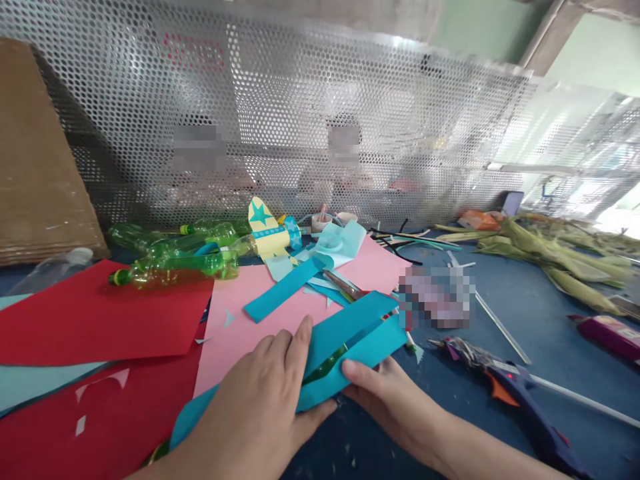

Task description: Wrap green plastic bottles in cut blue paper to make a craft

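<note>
A sheet of blue paper [353, 327] is curled around a green plastic bottle [327, 363], which shows through the gap between the paper's two edges. My left hand [265, 393] closes over the paper from the near left, its thumb low on the front side. Gripping the right part, my right hand [385, 393] has its thumb on the lower paper edge and its fingers underneath. Most of the bottle is hidden by paper and hands. Just beyond lie a loose blue paper strip [285, 293] and scissors [345, 285], partly covered by paper.
Red paper [115, 313] and pink paper [240, 333] spread leftward. Several green bottles [180, 263] lie behind, beside a yellow-and-blue decorated bottle [273, 233]. A glue gun [520, 387] with a lit red light lies right. Corn husks [565, 253] sit before a perforated metal screen [300, 100].
</note>
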Available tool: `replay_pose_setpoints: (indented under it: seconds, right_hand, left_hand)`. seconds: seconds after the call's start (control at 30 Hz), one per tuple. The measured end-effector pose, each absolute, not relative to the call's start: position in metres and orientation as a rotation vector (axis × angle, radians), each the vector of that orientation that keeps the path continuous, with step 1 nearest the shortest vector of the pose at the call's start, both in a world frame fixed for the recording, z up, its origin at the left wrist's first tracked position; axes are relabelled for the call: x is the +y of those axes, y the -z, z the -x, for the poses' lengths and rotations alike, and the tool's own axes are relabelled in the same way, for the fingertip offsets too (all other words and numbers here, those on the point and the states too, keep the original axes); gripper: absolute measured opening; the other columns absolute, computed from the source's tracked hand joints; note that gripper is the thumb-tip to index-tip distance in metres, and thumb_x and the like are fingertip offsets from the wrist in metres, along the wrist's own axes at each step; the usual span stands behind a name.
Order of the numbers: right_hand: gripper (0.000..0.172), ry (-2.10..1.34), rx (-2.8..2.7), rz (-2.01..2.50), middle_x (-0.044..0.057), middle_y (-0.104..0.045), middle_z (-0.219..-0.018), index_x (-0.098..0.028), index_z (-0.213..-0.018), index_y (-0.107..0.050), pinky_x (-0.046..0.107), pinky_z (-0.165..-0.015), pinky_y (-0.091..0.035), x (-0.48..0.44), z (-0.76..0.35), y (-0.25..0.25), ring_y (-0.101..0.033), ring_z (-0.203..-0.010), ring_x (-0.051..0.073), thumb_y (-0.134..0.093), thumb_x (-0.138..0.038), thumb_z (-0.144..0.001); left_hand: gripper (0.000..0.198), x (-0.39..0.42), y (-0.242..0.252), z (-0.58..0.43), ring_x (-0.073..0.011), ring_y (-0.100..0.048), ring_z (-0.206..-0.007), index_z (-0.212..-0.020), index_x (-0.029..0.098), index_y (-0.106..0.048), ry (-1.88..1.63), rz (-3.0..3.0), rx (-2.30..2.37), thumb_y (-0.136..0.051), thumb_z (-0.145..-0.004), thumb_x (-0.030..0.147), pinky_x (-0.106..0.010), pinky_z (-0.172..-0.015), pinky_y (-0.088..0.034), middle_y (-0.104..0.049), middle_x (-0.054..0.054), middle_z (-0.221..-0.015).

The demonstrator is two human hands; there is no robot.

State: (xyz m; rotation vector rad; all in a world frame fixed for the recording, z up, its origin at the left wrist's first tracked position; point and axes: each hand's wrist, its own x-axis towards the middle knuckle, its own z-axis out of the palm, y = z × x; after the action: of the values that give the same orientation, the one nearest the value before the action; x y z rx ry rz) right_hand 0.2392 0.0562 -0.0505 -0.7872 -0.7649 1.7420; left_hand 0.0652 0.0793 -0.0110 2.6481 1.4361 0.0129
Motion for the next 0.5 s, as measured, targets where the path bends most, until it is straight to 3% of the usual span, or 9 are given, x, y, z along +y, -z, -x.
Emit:
replay_pose_setpoints:
  seconds: [0.17,0.3,0.5]
  right_hand:
    - [0.036,-1.702,-0.741,0.831,0.007,-0.072,-0.113,-0.02,-0.104,-0.068,0.046,-0.099,-0.048,0.056,-0.238,0.051,-0.066,-0.107,0.028,-0.08,-0.038,-0.075]
    - [0.038,-1.651,-0.73,0.85,0.007,-0.072,-0.116,-0.021,-0.108,-0.067,0.046,-0.097,-0.049,0.055,-0.239,0.051,-0.065,-0.109,0.028,-0.079,-0.039,-0.076]
    - [0.043,-1.603,-0.695,0.885,0.007,-0.071,-0.116,-0.022,-0.111,-0.065,0.046,-0.096,-0.051,0.057,-0.241,0.053,-0.064,-0.11,0.028,-0.079,-0.041,-0.076]
  left_hand:
    - [0.088,0.077,0.005,-0.063,-0.0386,-0.059,-0.115,-0.151,0.011,-0.026,-0.123,-2.678,1.316,-0.048,-0.086,0.065,-0.053,-0.091,-0.052,-0.059,-0.022,-0.131]
    - [0.06,0.08,-0.006,-0.059,-0.0312,-0.061,-0.114,-0.151,0.019,-0.027,-0.213,-2.628,1.215,-0.025,-0.099,0.048,-0.046,-0.09,-0.054,-0.062,-0.015,-0.13]
    - [0.049,0.089,-0.007,-0.061,-0.0253,-0.063,-0.112,-0.148,0.024,-0.035,-0.241,-2.644,1.146,-0.029,-0.1,0.036,-0.04,-0.091,-0.053,-0.064,-0.009,-0.128]
